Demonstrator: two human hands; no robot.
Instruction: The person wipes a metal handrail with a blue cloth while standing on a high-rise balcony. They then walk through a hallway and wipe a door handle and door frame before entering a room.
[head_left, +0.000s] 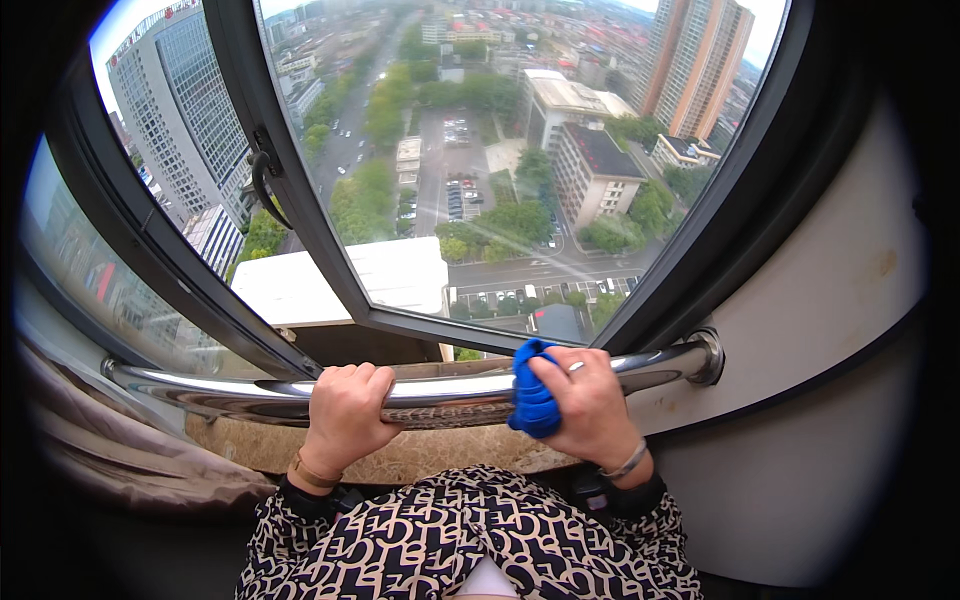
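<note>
A polished metal rail (457, 388) runs across in front of me, below the window. My left hand (351, 409) grips the rail left of the middle, its fingers wrapped over the top. Toward the rail's right part, my right hand (589, 401) is closed on a blue cloth (536, 394) and rests on the rail. The cloth is bunched and wraps around the bar; its far side is hidden.
Beyond the rail, a dark-framed window sash (442, 330) with a black handle (264, 187) stands tilted outward, high above streets and buildings. Under the rail lies a brown stone sill (442, 454). A curtain (135, 442) hangs left; a pale wall (810, 292) rises right.
</note>
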